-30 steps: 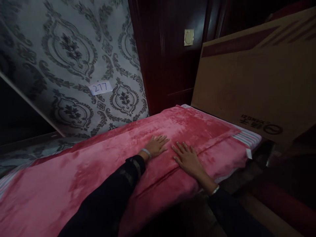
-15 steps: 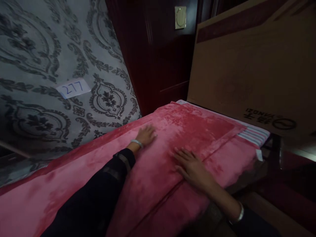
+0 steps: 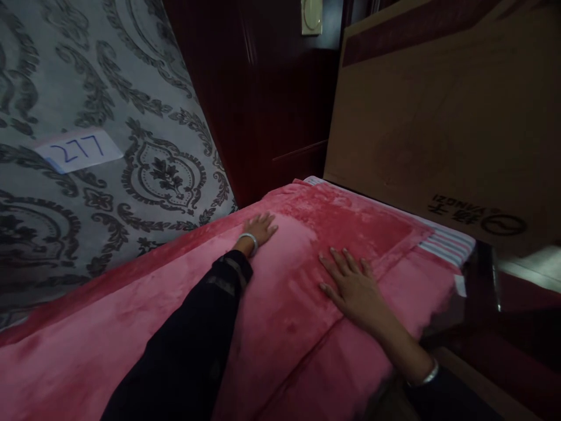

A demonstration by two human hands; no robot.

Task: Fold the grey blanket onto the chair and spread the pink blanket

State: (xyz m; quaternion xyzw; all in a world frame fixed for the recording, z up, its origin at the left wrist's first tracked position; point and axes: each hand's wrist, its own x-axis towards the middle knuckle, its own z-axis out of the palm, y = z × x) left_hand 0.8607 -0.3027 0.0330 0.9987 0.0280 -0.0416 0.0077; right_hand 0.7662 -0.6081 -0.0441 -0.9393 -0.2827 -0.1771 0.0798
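A plush pink blanket (image 3: 131, 304) covers a long flat surface that runs from lower left to middle right. My left hand (image 3: 259, 227) lies flat on it near its far edge, fingers stretched out, a bangle on the wrist. My right hand (image 3: 354, 283) presses palm down on the blanket closer to me, fingers spread toward a darker, rubbed patch of the pile (image 3: 363, 225). Neither hand holds anything. A striped sheet (image 3: 447, 244) shows under the blanket's right end.
A grey patterned mattress (image 3: 131, 117) with a paper label reading 277 (image 3: 78, 150) leans behind the blanket on the left. Dark red wooden panelling (image 3: 272, 99) stands at the back. A big cardboard sheet (image 3: 438, 128) leans at the right.
My left hand has slid away from me toward the blanket's far edge. My right hand has moved a little to the right across the blanket. The view has shifted right.
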